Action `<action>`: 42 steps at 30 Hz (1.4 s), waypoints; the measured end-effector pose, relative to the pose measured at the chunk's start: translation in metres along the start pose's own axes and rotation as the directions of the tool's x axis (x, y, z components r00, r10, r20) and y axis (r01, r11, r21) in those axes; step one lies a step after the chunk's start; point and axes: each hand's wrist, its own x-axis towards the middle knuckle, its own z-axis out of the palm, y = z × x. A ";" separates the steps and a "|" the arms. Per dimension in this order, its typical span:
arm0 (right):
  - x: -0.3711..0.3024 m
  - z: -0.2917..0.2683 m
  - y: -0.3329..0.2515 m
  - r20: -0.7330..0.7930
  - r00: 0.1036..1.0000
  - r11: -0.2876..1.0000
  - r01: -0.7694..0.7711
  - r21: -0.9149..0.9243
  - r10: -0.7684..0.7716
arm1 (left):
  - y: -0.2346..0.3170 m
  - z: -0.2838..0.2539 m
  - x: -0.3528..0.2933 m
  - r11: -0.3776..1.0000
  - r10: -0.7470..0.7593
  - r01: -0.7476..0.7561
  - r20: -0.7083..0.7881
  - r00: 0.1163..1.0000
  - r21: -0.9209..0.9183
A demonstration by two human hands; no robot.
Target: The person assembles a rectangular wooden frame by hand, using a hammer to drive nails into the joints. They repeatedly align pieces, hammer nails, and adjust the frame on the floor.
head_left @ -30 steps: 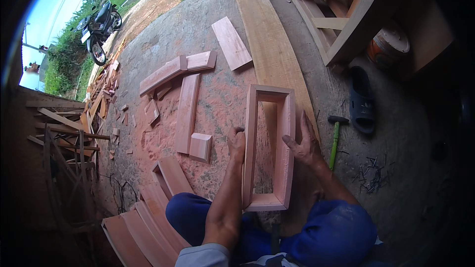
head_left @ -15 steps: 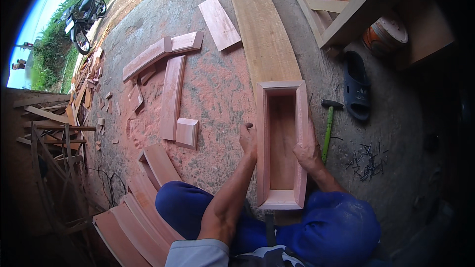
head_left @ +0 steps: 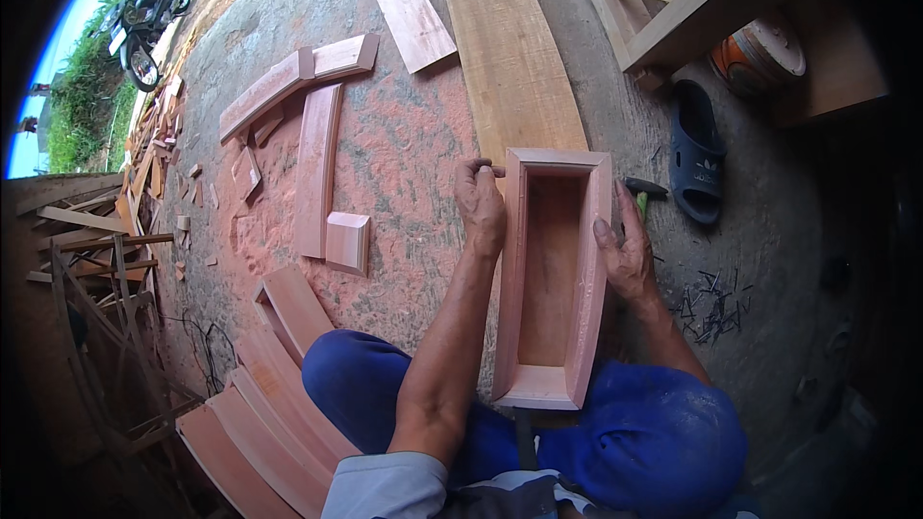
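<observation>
A long open wooden box with a bevelled pinkish frame stands in front of me, its far end over a long plank. My left hand is beside its far left corner, fingers curled in; whatever they may hold is too small to make out. Along the right side lies my right hand, fingers stretched out and thumb against the frame. Just beyond it is a hammer with a dark head and a green handle, mostly hidden behind the hand.
Several nails lie scattered at right, below a dark clog. Bevelled boards and a loose board rest on the dusty floor. More wooden boxes sit by my left knee. A wooden frame and bucket stand far right.
The box has turned slightly, its far end shifting right. My left hand has moved up to its far corner. My right hand has slid forward, its fingers straightening along the side.
</observation>
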 end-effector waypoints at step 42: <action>0.010 0.015 -0.002 -0.154 0.952 0.963 -0.255 0.085 0.266 | 0.006 -0.003 -0.003 0.979 0.035 -0.015 0.101 0.994 -0.201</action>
